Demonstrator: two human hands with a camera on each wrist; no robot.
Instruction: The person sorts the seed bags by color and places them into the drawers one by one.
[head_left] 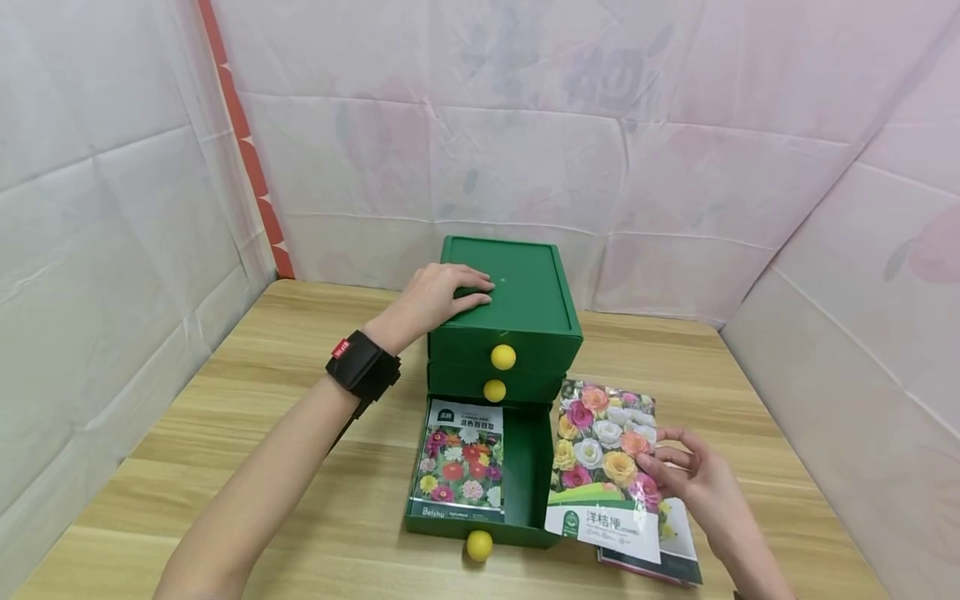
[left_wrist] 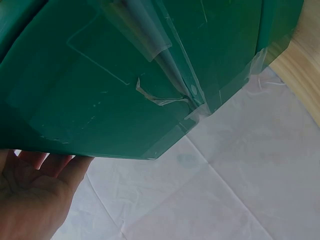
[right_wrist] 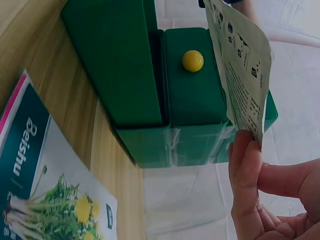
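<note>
Wooden table (head_left: 300, 500), white sheeted walls (head_left: 112, 250) — left hand (head_left: 435, 296) flat on green drawer box (head_left: 525, 308), right hand (head_left: 693, 475) pinching seed packet (head_left: 603, 467)

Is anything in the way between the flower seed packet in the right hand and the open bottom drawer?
Nothing visible: the rose-printed seed packet, pinched by the right hand, sits beside the open green drawer.

Open bottom drawer (head_left: 528, 467) has free room right of 1 seed packet (head_left: 457, 458); cabinet (head_left: 517, 308) blocks behind.
</note>
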